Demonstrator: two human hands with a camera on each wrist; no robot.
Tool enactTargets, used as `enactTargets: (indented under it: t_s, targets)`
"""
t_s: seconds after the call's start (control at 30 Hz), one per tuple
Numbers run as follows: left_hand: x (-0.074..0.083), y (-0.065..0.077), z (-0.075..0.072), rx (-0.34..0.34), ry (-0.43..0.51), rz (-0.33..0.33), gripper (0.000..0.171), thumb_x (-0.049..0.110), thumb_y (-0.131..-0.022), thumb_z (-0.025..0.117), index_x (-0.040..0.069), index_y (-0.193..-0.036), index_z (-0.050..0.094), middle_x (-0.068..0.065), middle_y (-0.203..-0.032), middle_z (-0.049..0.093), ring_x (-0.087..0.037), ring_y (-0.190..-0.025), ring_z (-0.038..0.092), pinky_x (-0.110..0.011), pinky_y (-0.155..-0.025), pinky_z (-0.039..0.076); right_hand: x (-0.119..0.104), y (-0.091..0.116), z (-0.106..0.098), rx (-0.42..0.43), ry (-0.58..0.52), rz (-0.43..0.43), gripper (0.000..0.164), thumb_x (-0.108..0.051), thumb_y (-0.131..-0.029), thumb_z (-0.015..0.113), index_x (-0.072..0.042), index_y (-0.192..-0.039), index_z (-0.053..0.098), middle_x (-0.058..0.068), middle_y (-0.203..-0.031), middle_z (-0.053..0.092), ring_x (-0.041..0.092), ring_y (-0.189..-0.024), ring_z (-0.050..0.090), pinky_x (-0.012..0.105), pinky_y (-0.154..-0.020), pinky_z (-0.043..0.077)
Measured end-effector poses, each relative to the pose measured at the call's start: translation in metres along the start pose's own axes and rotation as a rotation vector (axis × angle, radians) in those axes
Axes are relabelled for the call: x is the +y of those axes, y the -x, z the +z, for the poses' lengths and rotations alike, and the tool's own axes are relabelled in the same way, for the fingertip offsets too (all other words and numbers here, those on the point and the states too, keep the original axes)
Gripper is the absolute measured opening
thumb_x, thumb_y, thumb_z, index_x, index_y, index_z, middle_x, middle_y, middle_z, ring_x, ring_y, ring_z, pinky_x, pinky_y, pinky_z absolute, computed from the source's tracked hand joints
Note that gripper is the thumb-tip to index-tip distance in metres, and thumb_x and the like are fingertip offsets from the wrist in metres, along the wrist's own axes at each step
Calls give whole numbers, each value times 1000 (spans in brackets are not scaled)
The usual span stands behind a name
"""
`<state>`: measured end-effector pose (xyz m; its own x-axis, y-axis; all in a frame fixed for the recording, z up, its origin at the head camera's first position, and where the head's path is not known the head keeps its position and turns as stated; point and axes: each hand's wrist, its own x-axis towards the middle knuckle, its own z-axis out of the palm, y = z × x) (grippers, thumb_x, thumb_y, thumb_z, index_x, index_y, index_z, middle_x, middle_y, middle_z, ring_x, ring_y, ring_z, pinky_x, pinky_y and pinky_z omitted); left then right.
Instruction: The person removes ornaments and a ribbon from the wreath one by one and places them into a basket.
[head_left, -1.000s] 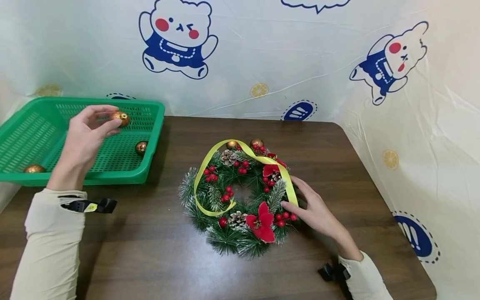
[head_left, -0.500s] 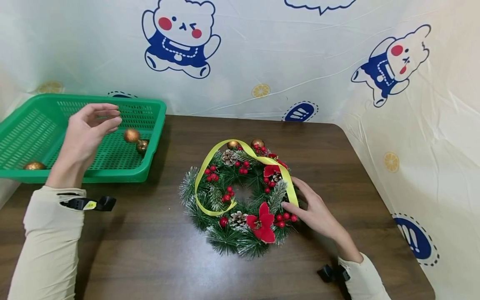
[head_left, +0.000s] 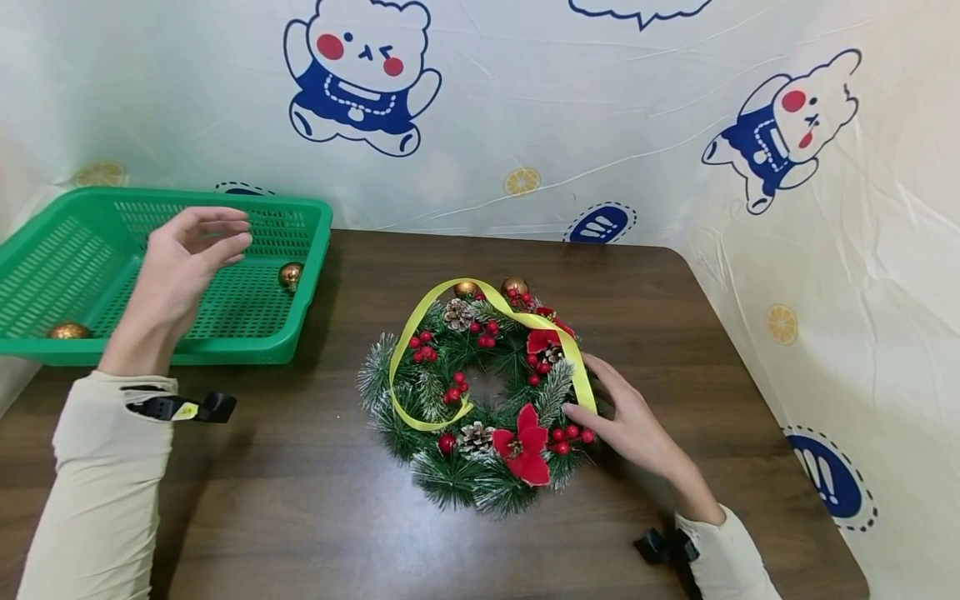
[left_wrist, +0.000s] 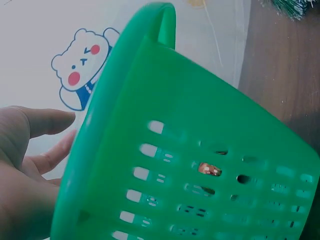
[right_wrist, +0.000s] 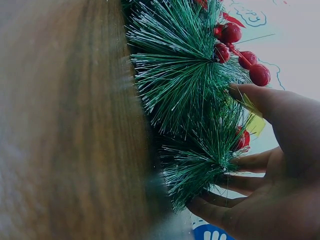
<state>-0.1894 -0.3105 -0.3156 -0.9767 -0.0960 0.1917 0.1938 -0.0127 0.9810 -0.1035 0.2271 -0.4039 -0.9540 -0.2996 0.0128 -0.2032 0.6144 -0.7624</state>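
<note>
1. The wreath (head_left: 431,392) lies flat on the tabletop (head_left: 322,500), dressed with red flowers (head_left: 522,447), berries (head_left: 487,335) and pine cones (head_left: 457,315). Two gold baubles (head_left: 466,289) show at its far edge; whether they are fixed to it I cannot tell.
2. The yellow ribbon (head_left: 582,383) loops over the wreath, one end near the wreath's centre, the other at its right side.
3. The right hand (head_left: 630,421) holds the wreath's right side, thumb and fingers around the needles. Whether it also pinches the ribbon, I cannot tell.
4. The green basket (head_left: 240,350) stands left of the wreath and farther back. Two balls (head_left: 291,277) show inside: one by the wall nearest the wreath, one at the end away from it.
5. The left hand (head_left: 180,267), well left of the wreath, is over the basket, thumb and fingertips apart, holding nothing.
6. A second ago that hand held a ball; half a second ago two balls sat together at the basket's wreath side, where one now shows. The wreath and right hand match.
7. Behind the wreath, the sheet (head_left: 472,100) bears printed bears (head_left: 352,112) and blue ovals (head_left: 600,223) with white strokes like exclamation marks. A yellow patch on the left strap (head_left: 180,408) is too small to read.
</note>
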Motion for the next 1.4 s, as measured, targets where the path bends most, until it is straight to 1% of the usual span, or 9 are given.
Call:
enactTargets:
  t_s: [0.13,0.43,0.7,0.9,1.03,1.1,1.2,1.33,1.4]
  targets:
    - [0,1,3,-12,-30,13,40,9,-94,69,4,-131,58,2,-116,62,-8,-104,62,-12,-79,51,0,0,0,2,-6,-9,78,-45,-91,72,-23,-154,33,2,-155,35,27,-138,42,52,-106,43]
    - [4,2,12,-30,-134,43,38,12,-95,67,5,-132,59,4,-117,62,-8,-105,61,-11,-80,50,0,0,0,3,-2,-7,78,-45,-91,71,-23,-154,33,2,-155,35,27,-138,42,52,-106,43]
    - [8,5,24,-39,-330,76,38,18,-98,64,9,-135,57,6,-120,60,-8,-108,59,-11,-82,49,-1,0,0,1,-5,-8,78,-45,-90,72,-22,-154,33,2,-155,36,27,-138,42,52,-106,43]
    - [9,8,37,-68,-394,74,38,21,-99,63,12,-136,58,4,-124,60,-10,-112,55,-10,-84,45,-2,0,0,3,-7,-10,78,-45,-91,72,-21,-154,34,3,-155,36,28,-137,43,53,-105,43]
    - [9,10,48,-86,-404,102,38,22,-100,62,10,-135,57,1,-125,59,-11,-113,54,-11,-85,45,-2,0,-1,3,-8,-19,77,-44,-91,72,-21,-154,34,3,-155,36,28,-137,43,52,-105,44]
    - [7,11,56,-108,-411,113,38,24,-100,62,9,-135,57,-2,-126,59,-12,-113,54,-13,-87,45,-1,1,-1,7,-5,-23,78,-43,-91,72,-21,-154,34,3,-155,36,28,-136,44,52,-104,45]
    - [4,11,68,-144,-445,113,39,29,-100,61,11,-135,57,-4,-130,58,-11,-115,53,-18,-90,44,0,3,-2,13,-6,-25,77,-42,-91,72,-20,-154,34,4,-155,36,29,-135,45,52,-103,46]
    - [4,13,79,-178,-484,89,38,30,-101,60,13,-135,56,-5,-133,57,-13,-119,52,-31,-98,43,0,3,-2,11,-8,-27,77,-43,-91,72,-22,-154,33,3,-155,36,29,-136,44,52,-104,45]
    - [5,14,83,-187,-488,81,38,29,-101,60,11,-134,56,-6,-133,57,-15,-121,51,-38,-101,41,-1,2,-1,8,-10,-31,77,-44,-91,71,-22,-154,33,3,-155,36,29,-137,44,52,-105,44]
